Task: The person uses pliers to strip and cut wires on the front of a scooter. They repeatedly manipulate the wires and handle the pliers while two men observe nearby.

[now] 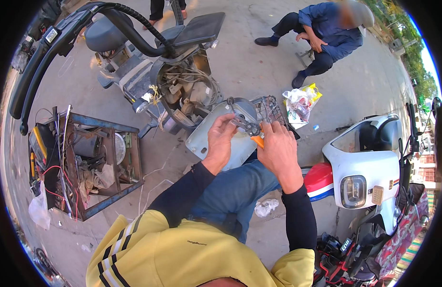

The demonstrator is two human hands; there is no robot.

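Observation:
My left hand is closed, pinching one side of a small metal-and-clear part with its thumb and fingers. My right hand is closed around an orange-handled tool; the fingers hide most of it, so I cannot tell its kind. That hand's fingertips meet the small part from the right. Both hands are above my knees, close together. Beyond and below them is a pale grey-white panel with a rounded edge, partly covered by my left hand.
An opened electric scooter with bare wiring stands ahead left. At left is a metal tool rack with tools and rags. A person sits far right beyond a plastic bag. A white-and-red scooter stands at right.

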